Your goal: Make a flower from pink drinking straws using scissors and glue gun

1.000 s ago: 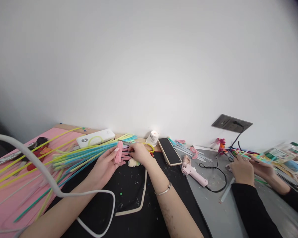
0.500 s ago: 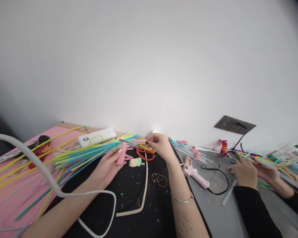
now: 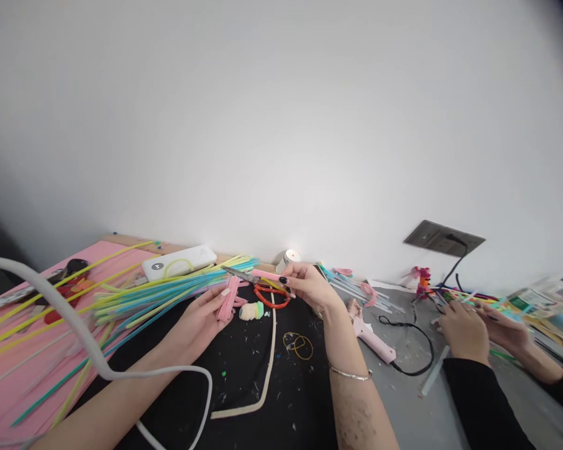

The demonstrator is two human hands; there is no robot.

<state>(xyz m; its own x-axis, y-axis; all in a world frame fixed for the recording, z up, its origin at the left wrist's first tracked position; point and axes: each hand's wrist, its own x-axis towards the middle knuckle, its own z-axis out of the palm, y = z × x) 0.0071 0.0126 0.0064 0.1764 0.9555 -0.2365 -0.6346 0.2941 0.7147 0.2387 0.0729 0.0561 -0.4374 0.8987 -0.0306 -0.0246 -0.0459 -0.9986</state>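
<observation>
My left hand (image 3: 209, 312) is closed around a pink pipe-cleaner bundle (image 3: 229, 300), pinched between thumb and fingers. To its right, my right hand (image 3: 307, 289) pinches a slim pink strip (image 3: 264, 275), probably a pipe-cleaner piece, that points left toward the bundle. Beneath the strip lie scissors (image 3: 273, 299) with red and yellow handles, their blades pointing left. A small cream and green fuzzy coil (image 3: 251, 311) rests on the black mat just right of my left hand. The ends of the strip inside my right fingers are hidden.
Many pipe cleaners (image 3: 159, 290) and a white power bank (image 3: 179, 262) lie left. A white cable (image 3: 87, 331) crosses the foreground. Rubber bands (image 3: 298, 345) and a bent cream pipe cleaner (image 3: 269, 375) lie on the mat. Right are a pink glue gun (image 3: 374, 340) and another person's hands (image 3: 464, 328).
My right hand has turned, and the pink strip in its fingers now shows, extending left. A white roll-like object behind it has come into view. My left hand still holds the pink bundle.
</observation>
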